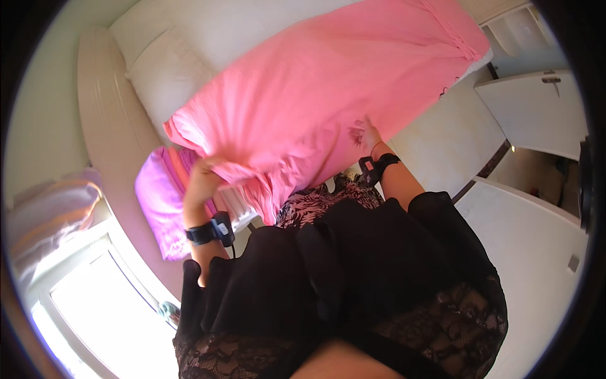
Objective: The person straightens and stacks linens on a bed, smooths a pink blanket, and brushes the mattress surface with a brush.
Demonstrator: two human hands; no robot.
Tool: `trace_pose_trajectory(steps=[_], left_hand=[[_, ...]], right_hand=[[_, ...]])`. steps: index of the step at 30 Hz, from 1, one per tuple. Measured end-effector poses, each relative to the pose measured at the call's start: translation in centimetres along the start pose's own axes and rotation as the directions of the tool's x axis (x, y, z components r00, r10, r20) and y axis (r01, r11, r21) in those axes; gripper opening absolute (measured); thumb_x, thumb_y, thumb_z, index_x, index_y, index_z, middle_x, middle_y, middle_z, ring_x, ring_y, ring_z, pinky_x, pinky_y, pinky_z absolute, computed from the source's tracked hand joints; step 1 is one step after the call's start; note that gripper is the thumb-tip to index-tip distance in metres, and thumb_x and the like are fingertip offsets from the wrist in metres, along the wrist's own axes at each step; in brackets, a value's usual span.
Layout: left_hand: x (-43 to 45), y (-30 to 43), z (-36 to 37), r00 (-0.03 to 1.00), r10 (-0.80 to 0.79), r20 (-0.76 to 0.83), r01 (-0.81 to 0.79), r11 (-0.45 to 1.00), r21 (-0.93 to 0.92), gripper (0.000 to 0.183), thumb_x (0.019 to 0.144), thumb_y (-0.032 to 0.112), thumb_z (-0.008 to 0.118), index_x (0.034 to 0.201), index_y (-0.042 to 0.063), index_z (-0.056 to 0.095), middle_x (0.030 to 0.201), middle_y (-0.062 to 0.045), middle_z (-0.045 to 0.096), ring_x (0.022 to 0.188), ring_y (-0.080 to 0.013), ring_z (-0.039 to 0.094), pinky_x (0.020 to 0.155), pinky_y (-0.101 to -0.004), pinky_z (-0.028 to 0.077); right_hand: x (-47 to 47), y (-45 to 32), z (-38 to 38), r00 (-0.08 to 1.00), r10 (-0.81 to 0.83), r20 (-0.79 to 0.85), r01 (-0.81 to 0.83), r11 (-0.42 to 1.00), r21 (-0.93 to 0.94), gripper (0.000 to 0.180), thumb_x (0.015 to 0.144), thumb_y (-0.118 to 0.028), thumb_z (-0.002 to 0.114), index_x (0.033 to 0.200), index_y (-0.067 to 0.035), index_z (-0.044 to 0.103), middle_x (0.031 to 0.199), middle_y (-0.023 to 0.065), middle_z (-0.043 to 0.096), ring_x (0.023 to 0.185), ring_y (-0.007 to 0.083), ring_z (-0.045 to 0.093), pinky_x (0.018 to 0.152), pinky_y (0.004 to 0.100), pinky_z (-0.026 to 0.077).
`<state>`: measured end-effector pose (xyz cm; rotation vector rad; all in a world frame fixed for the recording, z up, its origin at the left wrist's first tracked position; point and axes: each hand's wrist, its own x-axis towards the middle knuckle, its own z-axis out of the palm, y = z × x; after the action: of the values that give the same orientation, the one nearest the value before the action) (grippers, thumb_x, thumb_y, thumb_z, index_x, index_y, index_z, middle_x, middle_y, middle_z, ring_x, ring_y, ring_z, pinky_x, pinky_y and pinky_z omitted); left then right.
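Observation:
A large pink cloth, wrinkled along its near side, lies across the white mattress in front of me. At the cloth's near left part is my left hand, its fingers bent on or behind a fold; whether they grip it cannot be told. My right hand rests with spread fingers on the near edge of the cloth, further right, beside a dark printed mark. Purple folded fabric lies just left of my left hand, with orange fabric against it. Both wrists wear black straps with small devices.
A whitish pillow lies by the curved headboard. White cabinets with an open door stand at the right beyond the pale floor. A bright window is at the lower left, with a curtain above it.

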<state>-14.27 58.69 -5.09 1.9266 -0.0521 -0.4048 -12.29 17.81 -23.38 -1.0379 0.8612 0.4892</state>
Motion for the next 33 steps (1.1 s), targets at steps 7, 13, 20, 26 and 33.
trace_pose_trajectory(steps=[7, 13, 20, 26, 33], left_hand=[[-6.7, -11.4, 9.0, 0.971, -0.186, -0.15, 0.229, 0.538, 0.811, 0.022, 0.063, 0.007, 0.048, 0.079, 0.012, 0.062, 0.077, -0.014, 0.058, 0.078, -0.0297, 0.055, 0.067, -0.0391, 0.042], [-8.0, -7.9, 9.7, 0.81, 0.277, -0.516, 0.157, 0.746, 0.647, 0.014, 0.056, 0.002, 0.049, 0.064, 0.009, 0.059, 0.066, -0.008, 0.056, 0.071, -0.0279, 0.052, 0.064, -0.0367, 0.039], [-11.2, -7.0, 11.3, 0.82, 0.209, -0.532, 0.258, 0.695, 0.671, 0.012, 0.056, 0.006, 0.054, 0.065, 0.012, 0.06, 0.074, -0.001, 0.055, 0.08, -0.0228, 0.05, 0.071, -0.0345, 0.037], [-12.0, -13.1, 12.6, 0.914, -0.308, -0.263, 0.385, 0.863, 0.328, 0.017, 0.068, 0.013, 0.05, 0.08, 0.011, 0.062, 0.087, -0.007, 0.059, 0.085, -0.0268, 0.053, 0.075, -0.0331, 0.042], [-13.4, -20.3, 17.5, 0.245, -0.644, -0.724, 0.679, 0.648, -0.346, 0.065, 0.054, 0.041, 0.072, 0.093, -0.006, 0.049, 0.092, -0.019, 0.056, 0.085, -0.0285, 0.055, 0.073, -0.0349, 0.044]], right_hand=[[2.2, -0.3, -5.0, 0.989, 0.133, -0.062, -0.083, 0.855, 0.511, 0.062, 0.075, -0.061, 0.036, 0.106, -0.007, 0.04, 0.088, 0.01, 0.053, 0.062, 0.0243, 0.05, 0.053, 0.0374, 0.043], [4.5, 0.6, -4.3, 0.973, 0.201, -0.11, -0.203, 0.979, -0.009, 0.049, 0.07, -0.032, 0.063, 0.105, -0.004, 0.041, 0.109, 0.0157, 0.038, 0.074, 0.0244, 0.048, 0.056, 0.0349, 0.043], [5.9, 2.7, -5.3, 0.917, -0.207, -0.34, 0.087, 0.938, -0.334, 0.063, 0.064, -0.006, 0.059, 0.12, -0.01, 0.031, 0.1, 0.0122, 0.047, 0.074, 0.0281, 0.052, 0.049, 0.041, 0.043], [4.8, 1.1, -6.1, 0.995, 0.052, -0.081, -0.096, 0.514, -0.852, 0.039, 0.065, 0.003, 0.049, 0.103, -0.002, 0.048, 0.08, 0.0119, 0.054, 0.062, 0.0235, 0.054, 0.046, 0.0352, 0.043], [2.8, 1.6, -1.9, 0.977, 0.093, 0.193, 0.178, 0.144, -0.973, 0.049, 0.069, -0.016, 0.057, 0.113, -0.001, 0.043, 0.101, 0.0124, 0.053, 0.088, 0.0226, 0.052, 0.073, 0.0318, 0.042]])
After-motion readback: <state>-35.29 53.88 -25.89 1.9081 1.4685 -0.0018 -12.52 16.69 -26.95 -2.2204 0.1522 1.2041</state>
